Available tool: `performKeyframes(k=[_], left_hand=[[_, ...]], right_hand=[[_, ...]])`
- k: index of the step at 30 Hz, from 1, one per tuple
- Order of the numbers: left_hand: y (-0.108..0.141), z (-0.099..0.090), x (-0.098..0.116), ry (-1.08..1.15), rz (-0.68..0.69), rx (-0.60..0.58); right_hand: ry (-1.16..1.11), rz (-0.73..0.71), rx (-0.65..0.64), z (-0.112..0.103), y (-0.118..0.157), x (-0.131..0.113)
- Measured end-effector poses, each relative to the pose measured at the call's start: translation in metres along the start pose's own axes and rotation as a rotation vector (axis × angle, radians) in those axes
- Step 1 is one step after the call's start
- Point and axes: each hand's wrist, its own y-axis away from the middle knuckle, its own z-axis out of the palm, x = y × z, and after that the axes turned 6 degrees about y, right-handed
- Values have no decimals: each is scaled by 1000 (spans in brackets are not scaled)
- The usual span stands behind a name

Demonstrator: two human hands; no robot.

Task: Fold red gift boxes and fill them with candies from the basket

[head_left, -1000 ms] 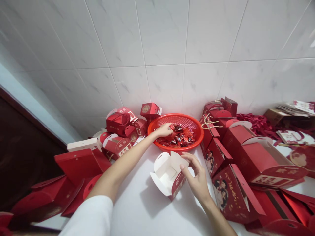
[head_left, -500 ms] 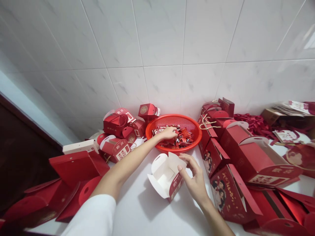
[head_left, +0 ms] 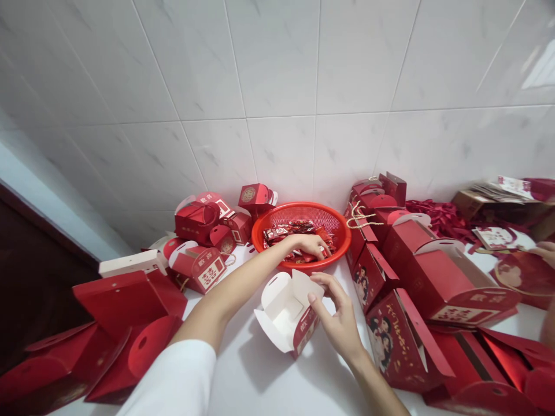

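My left hand (head_left: 313, 246) is down in a red plastic basket (head_left: 255, 234). Its fingers are bent round the small wrapped candies (head_left: 280, 232) there; the fingertips are partly hidden among the wrappers. On the white table in front of the basket stands an open gift box (head_left: 286, 318), white inside and red outside, with its flaps up and nothing seen in it. My right hand (head_left: 336, 309) grips the right-hand flap of this box, thumb on the near side and fingers behind.
Closed red gift boxes (head_left: 202, 266) are heaped on the left, behind larger open red boxes (head_left: 130, 341). More red boxes (head_left: 459, 277) line the right side. Dark red ribbons (head_left: 437, 219) lie farther back. Another person's hand (head_left: 545, 253) shows at the right edge. A tiled wall (head_left: 281, 150) rises behind.
My left hand has moved right and slightly nearer within the basket. My right hand stays on the box. The view has shifted a little, and another person's hand has appeared at the right edge.
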Motion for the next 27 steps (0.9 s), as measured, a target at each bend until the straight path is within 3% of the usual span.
performKeyframes(k=[3, 9, 11, 14, 20, 23, 27], left_hand=[[3, -12, -12, -93, -21, 114], [16, -53, -42, -219, -115, 590], [19, -59, -47, -232, -108, 641], [19, -51, -47, -239, -11, 499], [1, -9, -27, -321, 157, 108], [-10, 3, -20, -395, 152, 44], [-17, 7, -16, -458, 123, 53]], right_hand=[[-1, 6, -11, 0, 1, 0], [2, -7, -11, -1, 1, -1], [6, -13, -13, -1, 1, -2], [12, -20, -18, 0, 1, -2], [25, -13, -24, 0, 2, -1], [32, -10, -24, 0, 1, 0], [46, -8, -25, -1, 1, 0]])
